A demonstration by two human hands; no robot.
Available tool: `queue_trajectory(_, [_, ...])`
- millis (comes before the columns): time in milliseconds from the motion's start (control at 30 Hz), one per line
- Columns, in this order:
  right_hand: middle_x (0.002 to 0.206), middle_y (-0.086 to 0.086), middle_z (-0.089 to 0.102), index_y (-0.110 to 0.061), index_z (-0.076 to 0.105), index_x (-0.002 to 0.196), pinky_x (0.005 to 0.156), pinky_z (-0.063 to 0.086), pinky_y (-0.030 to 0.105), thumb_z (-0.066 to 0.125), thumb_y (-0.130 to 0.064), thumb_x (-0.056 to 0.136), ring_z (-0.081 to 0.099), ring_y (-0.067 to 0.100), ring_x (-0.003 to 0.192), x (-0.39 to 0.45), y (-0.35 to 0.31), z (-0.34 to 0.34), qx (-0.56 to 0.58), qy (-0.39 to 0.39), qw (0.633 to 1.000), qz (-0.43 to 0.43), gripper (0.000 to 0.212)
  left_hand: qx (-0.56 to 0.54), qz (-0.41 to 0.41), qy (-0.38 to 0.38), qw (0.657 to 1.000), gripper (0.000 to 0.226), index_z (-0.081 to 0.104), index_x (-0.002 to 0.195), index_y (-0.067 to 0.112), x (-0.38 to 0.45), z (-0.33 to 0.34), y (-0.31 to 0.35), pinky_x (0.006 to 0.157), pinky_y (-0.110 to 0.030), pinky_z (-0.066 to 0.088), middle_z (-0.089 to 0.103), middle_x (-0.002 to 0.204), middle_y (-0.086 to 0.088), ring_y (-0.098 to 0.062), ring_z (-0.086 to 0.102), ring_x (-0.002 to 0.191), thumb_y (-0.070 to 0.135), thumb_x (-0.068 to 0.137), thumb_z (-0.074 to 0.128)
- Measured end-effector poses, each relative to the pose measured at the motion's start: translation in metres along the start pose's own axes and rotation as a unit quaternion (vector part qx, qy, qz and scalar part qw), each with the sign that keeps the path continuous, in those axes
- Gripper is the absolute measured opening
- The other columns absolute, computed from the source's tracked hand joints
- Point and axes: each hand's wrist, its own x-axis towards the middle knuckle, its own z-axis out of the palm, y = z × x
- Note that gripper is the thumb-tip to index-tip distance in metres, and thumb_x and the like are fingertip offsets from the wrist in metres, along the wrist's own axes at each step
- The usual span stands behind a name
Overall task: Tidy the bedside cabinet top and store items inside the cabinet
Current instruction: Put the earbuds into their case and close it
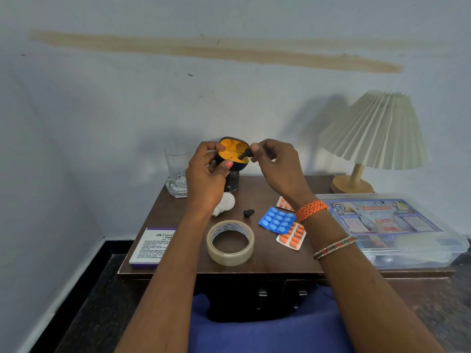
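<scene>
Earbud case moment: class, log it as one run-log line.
left hand: holds open earbud case | right hand: pinches earbud at case | second earbud: on cabinet top

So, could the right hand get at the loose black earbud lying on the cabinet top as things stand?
Probably not right away: the right hand already pinches another earbud at the open case. The loose earbud itself lies uncovered between the bulb and blue blister pack.

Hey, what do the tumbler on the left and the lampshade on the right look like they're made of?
The tumbler looks like clear glass: see-through walls, and a thick base with cut facets that catch the light. The lampshade looks like cream pleated paper or stiff fabric, matte with sharp regular folds; which of the two, the view leaves open.
</scene>
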Motion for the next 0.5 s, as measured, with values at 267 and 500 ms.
queue_trajectory(267, [0.079, -0.008, 0.065, -0.011, 0.072, 0.089, 0.065, 0.040, 0.006, 0.062, -0.021, 0.090, 0.056, 0.001, 0.073, 0.0019, 0.0021, -0.0057, 0.001, -0.005, 1.000, 0.007, 0.014, -0.006, -0.013, -0.031, 0.999, 0.029, 0.052, 0.102, 0.022, 0.0017, -0.0016, -0.0025, 0.081, -0.028, 0.057, 0.060, 0.100, 0.008, -0.008, 0.062, 0.093, 0.001, 0.086, 0.063])
queue_trajectory(500, [0.079, -0.001, 0.068, -0.010, 0.069, 0.086, 0.067, 0.050, 0.020, 0.062, -0.027, 0.090, 0.060, 0.009, 0.072, 0.0031, 0.0049, -0.0079, 0.049, -0.004, 0.998, 0.046, 0.018, -0.074, -0.031, -0.044, 0.996, 0.025, 0.052, 0.104, 0.016, -0.0018, 0.0014, 0.0010, 0.062, -0.011, 0.053, 0.059, 0.093, 0.015, 0.003, 0.061, 0.082, -0.001, 0.087, 0.060])
